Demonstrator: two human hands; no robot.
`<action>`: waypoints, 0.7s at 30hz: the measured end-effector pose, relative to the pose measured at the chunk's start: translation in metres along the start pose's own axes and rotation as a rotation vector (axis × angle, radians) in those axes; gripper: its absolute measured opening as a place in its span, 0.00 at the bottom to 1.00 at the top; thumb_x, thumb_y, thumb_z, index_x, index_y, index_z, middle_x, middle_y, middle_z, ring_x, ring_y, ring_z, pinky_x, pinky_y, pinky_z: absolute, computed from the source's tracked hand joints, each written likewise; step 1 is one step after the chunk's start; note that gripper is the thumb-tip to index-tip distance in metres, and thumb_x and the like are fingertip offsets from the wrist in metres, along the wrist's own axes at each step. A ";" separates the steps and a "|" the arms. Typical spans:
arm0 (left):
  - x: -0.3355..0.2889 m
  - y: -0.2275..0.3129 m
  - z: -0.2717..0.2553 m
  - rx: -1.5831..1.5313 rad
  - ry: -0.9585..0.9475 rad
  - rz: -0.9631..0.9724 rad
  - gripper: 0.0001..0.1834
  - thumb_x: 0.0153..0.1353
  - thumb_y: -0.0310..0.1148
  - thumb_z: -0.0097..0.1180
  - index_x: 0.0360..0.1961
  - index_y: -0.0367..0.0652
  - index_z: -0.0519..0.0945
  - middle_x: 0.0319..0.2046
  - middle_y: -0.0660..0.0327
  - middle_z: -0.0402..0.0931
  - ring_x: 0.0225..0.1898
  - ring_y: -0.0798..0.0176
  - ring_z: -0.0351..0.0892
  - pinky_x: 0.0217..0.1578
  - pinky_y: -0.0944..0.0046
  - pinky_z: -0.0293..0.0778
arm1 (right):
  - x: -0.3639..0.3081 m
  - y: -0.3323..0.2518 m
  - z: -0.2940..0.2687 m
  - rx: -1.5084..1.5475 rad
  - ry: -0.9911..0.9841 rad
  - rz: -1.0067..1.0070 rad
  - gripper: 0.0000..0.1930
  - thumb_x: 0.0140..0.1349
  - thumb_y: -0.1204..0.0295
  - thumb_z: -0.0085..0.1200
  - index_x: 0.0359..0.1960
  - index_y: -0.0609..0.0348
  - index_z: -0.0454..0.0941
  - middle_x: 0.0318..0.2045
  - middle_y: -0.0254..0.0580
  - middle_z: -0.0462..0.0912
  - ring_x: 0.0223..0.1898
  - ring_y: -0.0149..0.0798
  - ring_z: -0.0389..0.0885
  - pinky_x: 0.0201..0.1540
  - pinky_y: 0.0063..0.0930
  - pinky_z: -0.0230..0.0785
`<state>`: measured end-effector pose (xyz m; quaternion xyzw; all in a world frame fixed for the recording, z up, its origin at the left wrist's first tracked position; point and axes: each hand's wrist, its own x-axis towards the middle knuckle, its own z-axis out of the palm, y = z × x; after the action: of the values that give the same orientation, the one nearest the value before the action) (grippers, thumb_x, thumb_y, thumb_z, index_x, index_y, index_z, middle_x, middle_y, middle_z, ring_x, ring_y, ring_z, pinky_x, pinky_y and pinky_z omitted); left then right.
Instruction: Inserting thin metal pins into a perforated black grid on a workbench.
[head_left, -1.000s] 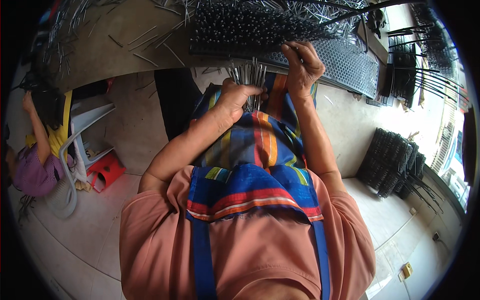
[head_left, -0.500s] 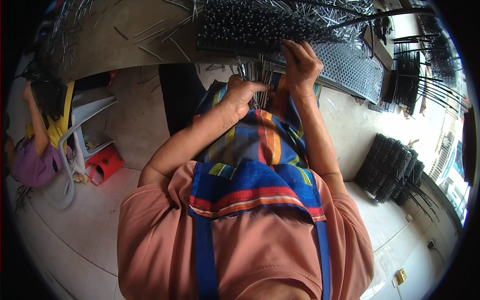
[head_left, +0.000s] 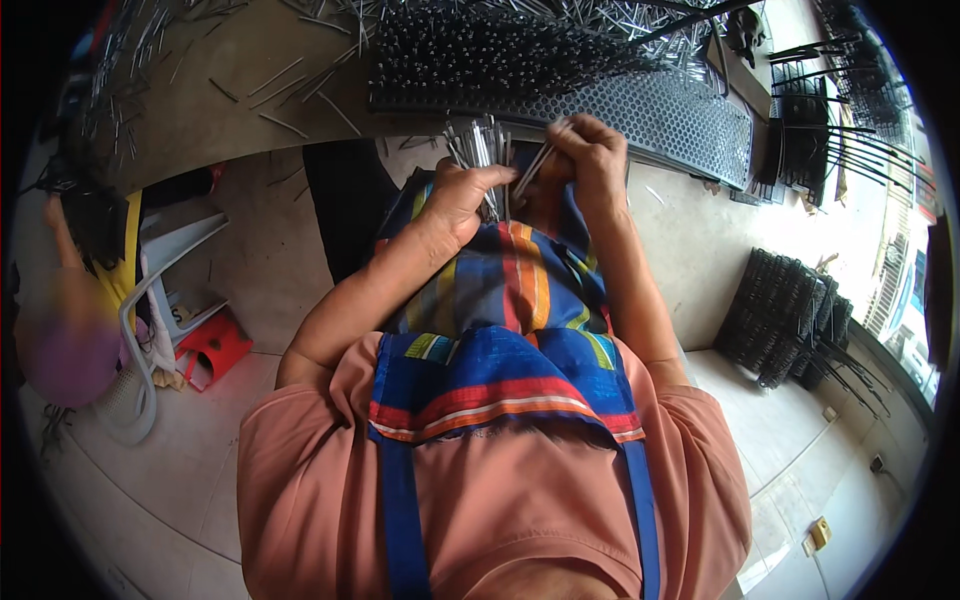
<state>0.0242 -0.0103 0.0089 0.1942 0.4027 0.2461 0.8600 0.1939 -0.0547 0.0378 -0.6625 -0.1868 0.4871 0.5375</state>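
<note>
My left hand is closed around a bundle of thin metal rods, which fan upward above my lap. Just right of the bundle, my right hand pinches what looks like a thin rod, blurred by motion and slanting down toward the left hand. Beyond both hands lies a dark tray with a honeycomb of holes. Many dark rods stand upright packed in its left part, while the holes on its right side show bare.
Loose rods are scattered on the brown table, with a heap behind the tray. Black wire racks stand at right. At left are a pale plastic chair, a red container and another person, blurred.
My right hand has come back from the tray's near edge toward the bundle, with a rod now showing in its fingers. The left hand keeps its grip; the view has shifted slightly.
</note>
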 end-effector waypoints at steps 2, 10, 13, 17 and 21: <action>-0.004 0.005 -0.002 0.032 0.068 -0.207 0.16 0.52 0.15 0.58 0.43 0.36 0.80 0.33 0.55 0.83 0.31 0.58 0.85 0.32 0.60 0.82 | 0.005 0.001 -0.002 0.019 0.138 -0.224 0.03 0.59 0.77 0.61 0.29 0.60 0.81 0.21 0.26 0.76 0.21 0.19 0.67 0.23 0.15 0.57; -0.025 -0.011 -0.015 0.155 -0.004 -0.171 0.17 0.49 0.13 0.60 0.42 0.31 0.80 0.32 0.51 0.83 0.30 0.54 0.86 0.32 0.59 0.83 | 0.029 -0.010 -0.004 -0.259 0.309 -0.901 0.05 0.51 0.85 0.64 0.29 0.66 0.81 0.27 0.30 0.79 0.28 0.21 0.73 0.31 0.14 0.64; -0.031 -0.007 -0.016 0.181 -0.069 -0.240 0.15 0.46 0.11 0.61 0.38 0.29 0.81 0.33 0.49 0.84 0.31 0.55 0.86 0.34 0.60 0.84 | 0.024 -0.015 -0.001 -0.331 0.268 -0.920 0.06 0.51 0.86 0.64 0.29 0.66 0.81 0.27 0.32 0.80 0.28 0.21 0.73 0.31 0.14 0.65; -0.028 -0.010 -0.018 0.173 -0.052 -0.193 0.15 0.47 0.11 0.59 0.39 0.30 0.81 0.32 0.49 0.83 0.31 0.55 0.86 0.34 0.59 0.84 | 0.027 -0.013 -0.001 -0.385 0.269 -0.936 0.06 0.51 0.86 0.64 0.29 0.67 0.81 0.28 0.34 0.81 0.28 0.21 0.76 0.32 0.14 0.67; -0.022 -0.005 -0.016 0.051 0.028 -0.093 0.14 0.50 0.12 0.57 0.40 0.30 0.79 0.31 0.48 0.83 0.30 0.54 0.85 0.33 0.58 0.83 | 0.028 -0.011 -0.004 -0.413 0.256 -0.921 0.05 0.51 0.85 0.64 0.29 0.67 0.82 0.28 0.34 0.82 0.29 0.22 0.77 0.33 0.15 0.68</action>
<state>0.0002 -0.0249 0.0098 0.1935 0.4292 0.1981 0.8597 0.2133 -0.0316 0.0345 -0.6581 -0.4838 0.0681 0.5729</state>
